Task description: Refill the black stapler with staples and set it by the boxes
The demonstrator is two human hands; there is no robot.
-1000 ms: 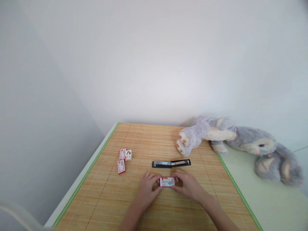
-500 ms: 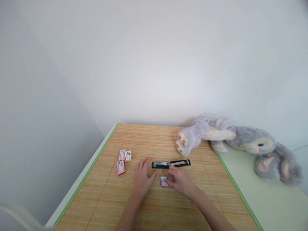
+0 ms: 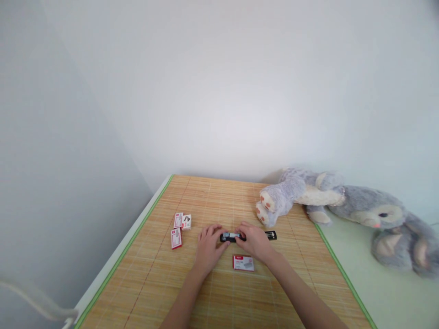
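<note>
A black stapler (image 3: 230, 236) lies opened out flat on the mat, its metal parts facing up. My left hand (image 3: 207, 246) is at its left end, thumb and fingers closed around that end. Over the stapler's middle, the thumb and fingers of my right hand (image 3: 253, 240) are pinched together against it, covering part of it; any small piece between them is too hidden to make out. A red and white box of staples (image 3: 243, 263) lies just in front of the stapler, touched by neither hand.
Several small red and white boxes (image 3: 176, 238) sit together at the left on the bamboo mat (image 3: 178, 288). A grey plush rabbit (image 3: 318, 194) lies across the back right corner of the table. A pale wall (image 3: 219, 91) rises behind.
My right hand has left the staple box and moved up onto the stapler's middle. My left hand has shifted to the stapler's left end. The view has moved slightly.
</note>
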